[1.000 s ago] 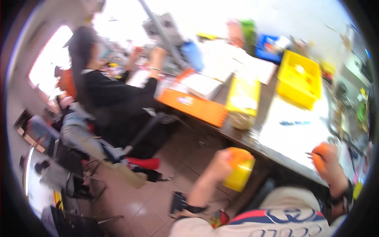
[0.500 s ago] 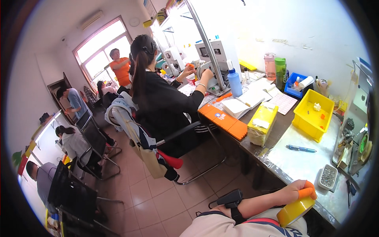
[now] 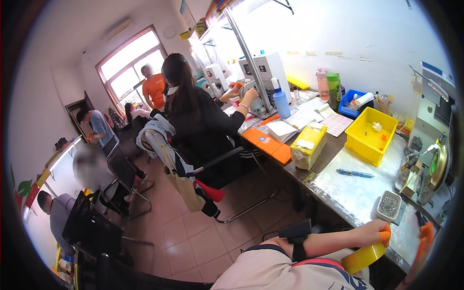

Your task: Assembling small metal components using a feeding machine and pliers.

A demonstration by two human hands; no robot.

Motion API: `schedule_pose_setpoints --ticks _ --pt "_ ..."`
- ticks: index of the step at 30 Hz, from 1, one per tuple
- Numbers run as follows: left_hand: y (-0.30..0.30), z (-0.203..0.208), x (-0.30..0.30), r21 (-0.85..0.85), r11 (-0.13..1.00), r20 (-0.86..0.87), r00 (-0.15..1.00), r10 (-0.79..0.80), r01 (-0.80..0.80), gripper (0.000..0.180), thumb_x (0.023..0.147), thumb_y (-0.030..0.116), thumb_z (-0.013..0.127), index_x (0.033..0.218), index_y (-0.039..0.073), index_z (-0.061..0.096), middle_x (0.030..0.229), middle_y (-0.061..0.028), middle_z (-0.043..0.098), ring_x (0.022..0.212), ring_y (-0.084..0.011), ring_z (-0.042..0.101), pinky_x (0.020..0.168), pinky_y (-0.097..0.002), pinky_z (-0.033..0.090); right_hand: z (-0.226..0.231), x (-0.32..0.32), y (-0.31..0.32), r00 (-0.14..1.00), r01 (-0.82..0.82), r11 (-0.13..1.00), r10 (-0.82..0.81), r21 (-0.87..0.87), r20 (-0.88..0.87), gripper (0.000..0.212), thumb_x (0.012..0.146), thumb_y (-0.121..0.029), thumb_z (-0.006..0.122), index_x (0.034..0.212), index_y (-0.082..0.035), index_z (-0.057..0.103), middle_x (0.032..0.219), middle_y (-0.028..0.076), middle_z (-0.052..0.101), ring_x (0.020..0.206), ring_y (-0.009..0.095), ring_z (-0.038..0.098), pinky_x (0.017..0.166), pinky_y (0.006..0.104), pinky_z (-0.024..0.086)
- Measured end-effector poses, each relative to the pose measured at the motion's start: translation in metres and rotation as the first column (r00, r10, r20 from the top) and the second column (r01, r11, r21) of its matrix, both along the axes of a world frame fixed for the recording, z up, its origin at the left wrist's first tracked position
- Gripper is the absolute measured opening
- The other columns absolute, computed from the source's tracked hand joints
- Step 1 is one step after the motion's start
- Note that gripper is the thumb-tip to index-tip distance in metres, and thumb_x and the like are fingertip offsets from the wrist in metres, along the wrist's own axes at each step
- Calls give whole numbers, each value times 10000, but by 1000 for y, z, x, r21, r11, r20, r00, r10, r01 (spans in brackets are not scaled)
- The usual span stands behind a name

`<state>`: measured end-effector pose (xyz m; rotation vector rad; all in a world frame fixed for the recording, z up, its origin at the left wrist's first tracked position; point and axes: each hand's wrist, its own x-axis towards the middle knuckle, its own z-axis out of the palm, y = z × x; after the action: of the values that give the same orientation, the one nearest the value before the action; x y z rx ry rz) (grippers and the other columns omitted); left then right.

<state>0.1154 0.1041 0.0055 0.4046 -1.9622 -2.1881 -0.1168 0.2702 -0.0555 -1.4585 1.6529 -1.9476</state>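
Note:
My left hand (image 3: 371, 233), with orange finger covers on, is closed on a roll of yellow tape (image 3: 363, 257) that hangs below its fingers beside my lap. A black strap with a dark device (image 3: 296, 232) sits on my left forearm. At the lower right edge of the view is my right hand (image 3: 423, 241), also with orange finger covers. It is blurred and seen edge-on, next to the bench edge; what its fingers hold, if anything, does not show. Just beyond my left hand stands a small white tray of metal pieces (image 3: 388, 205).
On the bench (image 3: 333, 186) lie a blue pen (image 3: 355, 173), a yellow bin (image 3: 371, 137), a taped yellow box (image 3: 308, 150) and orange sheets (image 3: 266, 145). A machine (image 3: 435, 159) stands at right. A co-worker in black (image 3: 203, 125) sits at left; others work behind.
My right hand has come into view at the lower right. My left hand still holds the tape roll. The whole view has shifted slightly.

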Motion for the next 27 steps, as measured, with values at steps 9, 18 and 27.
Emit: schedule_pose_setpoints --ticks 9,18,27 --pt "6 -11 0 -198 980 55 998 41 -30 237 809 212 491 853 -16 540 789 -85 579 744 -147 526 664 -267 420 19 100 -27 935 -317 895 237 316 265 290 797 -50 557 1069 6 475 1004 58 494 893 133 509 802 261 390" --pt "5 -10 4 -139 990 31 999 21 -16 257 819 220 482 873 -24 545 808 -83 574 761 -132 523 671 -260 418 -3 105 -25 930 -224 957 152 186 335 237 853 -31 498 1086 1 476 1082 61 491 1006 130 472 888 256 348" --pt "4 -21 4 -98 994 33 998 46 -42 277 832 240 479 871 -23 556 820 -83 574 776 -142 528 677 -261 416 -13 108 -30 825 -307 951 254 23 505 238 868 -32 476 1106 -20 492 1136 70 488 1030 146 478 919 270 340"
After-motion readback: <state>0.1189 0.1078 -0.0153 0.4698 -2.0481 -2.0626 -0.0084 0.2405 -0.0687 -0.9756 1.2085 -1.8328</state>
